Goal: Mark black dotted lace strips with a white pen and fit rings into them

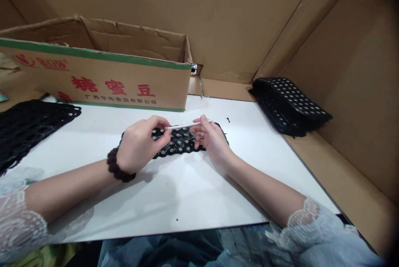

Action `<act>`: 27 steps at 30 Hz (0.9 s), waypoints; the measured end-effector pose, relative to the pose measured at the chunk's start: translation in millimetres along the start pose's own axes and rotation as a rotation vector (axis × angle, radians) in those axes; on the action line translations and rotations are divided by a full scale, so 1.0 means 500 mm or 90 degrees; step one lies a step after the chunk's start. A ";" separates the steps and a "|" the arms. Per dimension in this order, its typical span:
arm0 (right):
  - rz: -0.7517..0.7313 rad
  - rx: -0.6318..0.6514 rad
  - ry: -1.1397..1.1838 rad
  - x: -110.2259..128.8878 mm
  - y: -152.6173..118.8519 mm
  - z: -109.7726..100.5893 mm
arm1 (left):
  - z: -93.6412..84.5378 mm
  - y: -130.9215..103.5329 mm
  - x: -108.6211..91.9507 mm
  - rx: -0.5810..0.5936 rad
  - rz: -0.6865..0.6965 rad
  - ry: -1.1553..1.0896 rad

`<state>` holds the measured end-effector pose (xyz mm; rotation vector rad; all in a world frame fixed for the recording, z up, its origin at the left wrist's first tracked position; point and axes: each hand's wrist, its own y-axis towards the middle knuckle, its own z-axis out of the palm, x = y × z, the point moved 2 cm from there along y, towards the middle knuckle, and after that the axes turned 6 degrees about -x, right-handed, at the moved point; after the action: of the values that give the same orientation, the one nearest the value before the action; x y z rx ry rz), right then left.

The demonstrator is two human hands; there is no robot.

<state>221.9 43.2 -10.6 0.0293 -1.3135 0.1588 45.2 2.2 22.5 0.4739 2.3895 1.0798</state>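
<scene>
A thin white stick (183,126) spans the gap between my two hands, nearly level. My left hand (141,144) is closed, its thumb and forefinger pinching the stick's left end. At the other end, my right hand (210,138) grips the stick between thumb and fingers, with the lower fingers curled loosely. Beneath both hands lies a black perforated piece (179,146) with rows of pale round spots, flat on the white table. My hands partly cover it. Whether the spots are holes or inserts, I cannot tell.
An open cardboard box (124,80) with green edging and red lettering stands at the back left. Black holed sheeting (34,128) lies at the left. Stacked black spotted pieces (289,105) rest at the right. Cardboard walls (224,22) enclose the white table (205,200).
</scene>
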 end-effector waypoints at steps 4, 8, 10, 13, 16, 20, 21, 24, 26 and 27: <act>-0.138 -0.018 -0.189 0.032 -0.004 -0.038 | -0.017 0.014 -0.002 -0.023 -0.067 -0.127; -0.234 0.109 -0.510 0.041 -0.035 -0.019 | -0.028 0.017 -0.008 -0.043 -0.181 -0.322; -0.290 0.185 -0.671 0.033 -0.057 0.003 | -0.027 0.013 -0.013 -0.022 -0.269 -0.410; -0.340 0.327 -0.723 0.011 -0.091 0.035 | -0.024 0.005 -0.026 0.019 -0.400 -0.540; -0.297 0.377 -0.640 -0.010 -0.112 0.052 | -0.021 -0.002 -0.045 0.084 -0.484 -0.627; -0.255 0.348 -0.591 -0.022 -0.121 0.056 | -0.020 -0.007 -0.061 0.114 -0.514 -0.640; -0.246 0.342 -0.587 -0.022 -0.121 0.056 | -0.019 -0.008 -0.063 0.110 -0.515 -0.640; -0.237 0.340 -0.574 -0.020 -0.123 0.057 | -0.013 -0.012 -0.066 0.095 -0.520 -0.662; -0.240 0.341 -0.566 -0.018 -0.125 0.058 | -0.007 -0.014 -0.066 0.089 -0.526 -0.685; -0.239 0.340 -0.564 -0.017 -0.126 0.059 | -0.003 -0.015 -0.065 0.087 -0.531 -0.694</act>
<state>199.8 -23.2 -7.1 0.8801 -2.0777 0.1781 70.5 -19.5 26.5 0.0236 1.4033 0.1540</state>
